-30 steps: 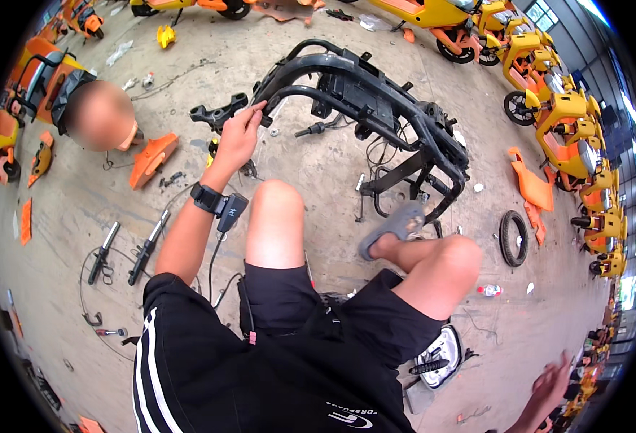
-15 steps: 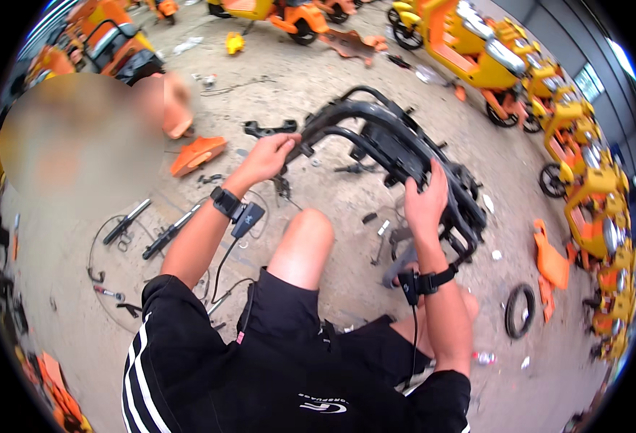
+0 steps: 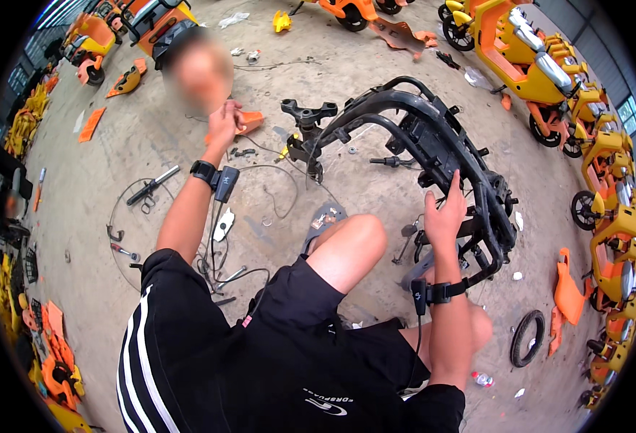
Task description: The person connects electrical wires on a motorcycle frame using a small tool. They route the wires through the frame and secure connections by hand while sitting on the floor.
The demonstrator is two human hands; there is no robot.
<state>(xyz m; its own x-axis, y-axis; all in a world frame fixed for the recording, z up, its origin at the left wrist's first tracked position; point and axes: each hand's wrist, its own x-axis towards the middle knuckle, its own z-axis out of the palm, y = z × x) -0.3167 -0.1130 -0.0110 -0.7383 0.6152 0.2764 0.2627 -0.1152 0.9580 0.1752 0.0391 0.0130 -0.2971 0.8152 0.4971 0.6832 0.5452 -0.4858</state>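
Observation:
A black tubular scooter frame [image 3: 393,105] stands on the floor before me, curving from front left to right. At its left end is a black fork clamp [image 3: 308,119] on the steering head. My right hand [image 3: 444,220] rests at the frame's near tube, thumb and fingers spread and not wrapped round it. My left hand [image 3: 224,124] is stretched out far left, off the frame, beside an orange plastic panel [image 3: 249,121]. Its fingers look loosely extended and I see nothing held. Below my left forearm lies a black-and-silver fork tube [image 3: 152,185].
Another person [image 3: 196,68] is behind my left hand. Cables [image 3: 289,195] and a red-handled tool [image 3: 124,252] lie on the floor. To the right are a black tyre [image 3: 527,338], an orange panel [image 3: 569,289] and a bottle [image 3: 482,379]. Yellow scooters [image 3: 527,61] line the right side.
My left hand has let go of the frame's left end and swung outward to the left. The right hand stays at the frame. The whole view has shifted, showing more of the left side.

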